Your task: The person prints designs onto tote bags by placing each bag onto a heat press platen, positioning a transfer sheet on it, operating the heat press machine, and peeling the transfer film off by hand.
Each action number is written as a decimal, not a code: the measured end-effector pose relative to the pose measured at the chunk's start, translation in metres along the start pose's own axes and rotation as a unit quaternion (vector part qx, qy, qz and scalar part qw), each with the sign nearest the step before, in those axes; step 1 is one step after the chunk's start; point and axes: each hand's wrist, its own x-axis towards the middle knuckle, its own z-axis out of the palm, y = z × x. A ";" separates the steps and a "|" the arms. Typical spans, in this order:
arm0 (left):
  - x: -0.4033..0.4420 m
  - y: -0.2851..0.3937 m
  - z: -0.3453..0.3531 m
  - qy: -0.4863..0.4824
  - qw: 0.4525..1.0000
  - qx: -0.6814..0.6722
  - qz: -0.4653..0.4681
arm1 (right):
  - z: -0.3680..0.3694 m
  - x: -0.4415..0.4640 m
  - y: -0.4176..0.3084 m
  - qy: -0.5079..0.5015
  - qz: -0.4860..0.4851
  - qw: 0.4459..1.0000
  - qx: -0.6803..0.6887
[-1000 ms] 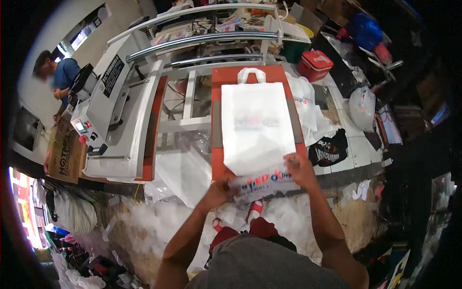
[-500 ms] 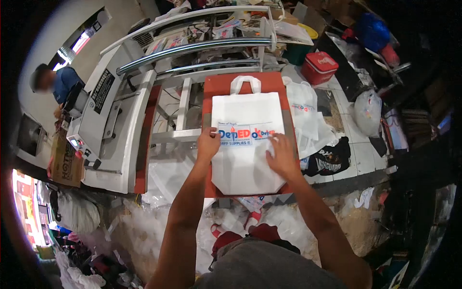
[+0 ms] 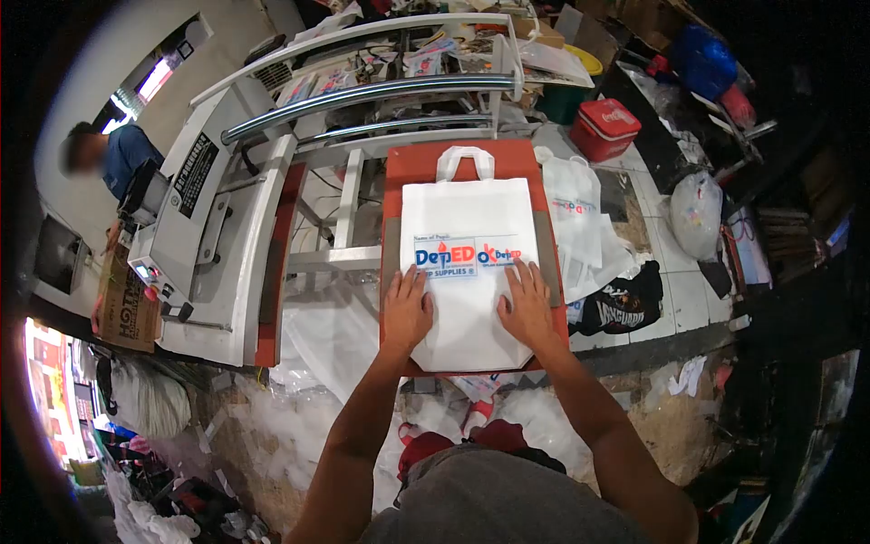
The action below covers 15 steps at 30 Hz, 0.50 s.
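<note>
Here, the bag (image 3: pixel 467 317) lies on the platen (image 3: pixel 410 165), handle (image 3: pixel 466 153) toward its far edge. The left hand (image 3: pixel 408 306), fingers slightly spread, rests at the print's (image 3: pixel 462 255) near-left corner; the right hand (image 3: pixel 526 304), fingers likewise parted, by its right end. Light, even pressure should keep it square; whether its edges lift is unclear.

Open room above the white bag (image 3: pixel 467 213), between left hand (image 3: pixel 410 306) and right hand (image 3: pixel 527 304) | white press (image 3: pixel 172 243) blocks far left | steel rail (image 3: pixel 367 93) crosses beyond the handle (image 3: pixel 466 152) | another bag (image 3: pixel 575 186), black cloth (image 3: pixel 625 301) crowd right side
</note>
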 end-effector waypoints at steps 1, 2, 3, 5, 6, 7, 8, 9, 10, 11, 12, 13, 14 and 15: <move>0.000 0.001 0.001 0.000 1.000 -0.001 -0.001 | 0.001 0.000 0.001 0.000 0.000 1.000 0.000; -0.001 0.002 0.001 0.007 1.000 -0.001 0.000 | 0.004 -0.001 0.004 -0.013 0.000 1.000 -0.002; -0.003 0.002 0.001 0.014 1.000 0.000 0.001 | 0.005 -0.002 0.005 -0.026 0.000 1.000 -0.004; -0.004 0.001 0.002 0.019 1.000 -0.005 0.003 | 0.008 -0.002 0.009 -0.030 -0.001 1.000 -0.004; -0.003 0.000 0.003 0.024 1.000 -0.009 0.007 | 0.007 -0.001 0.009 -0.034 -0.003 0.999 -0.005; -0.004 0.000 0.004 0.024 1.000 -0.009 0.008 | 0.006 -0.001 0.008 -0.033 -0.002 0.999 -0.005; -0.004 -0.001 0.005 0.026 1.000 -0.014 0.004 | 0.006 -0.001 0.008 -0.035 0.002 0.999 0.002; -0.004 0.000 0.005 0.029 0.999 -0.019 0.000 | 0.005 -0.001 0.007 -0.036 0.006 0.999 0.009; -0.004 0.000 0.004 0.029 0.999 -0.019 0.000 | 0.004 -0.002 0.007 -0.036 0.006 0.999 0.009; -0.004 0.000 0.003 0.034 0.999 -0.022 0.003 | 0.004 -0.003 0.006 -0.033 0.006 0.999 0.013; -0.004 0.000 0.003 0.038 0.999 -0.026 0.007 | 0.004 -0.003 0.006 -0.030 0.006 0.999 0.017; -0.004 0.001 0.002 0.038 0.999 -0.026 0.007 | 0.004 -0.003 0.006 -0.030 0.006 0.999 0.018; -0.004 0.001 0.002 0.041 0.999 -0.022 0.005 | 0.004 -0.003 0.006 -0.023 0.002 1.000 0.021; -0.005 0.002 0.003 0.045 0.999 -0.019 0.004 | 0.004 -0.004 0.006 -0.016 -0.001 1.000 0.023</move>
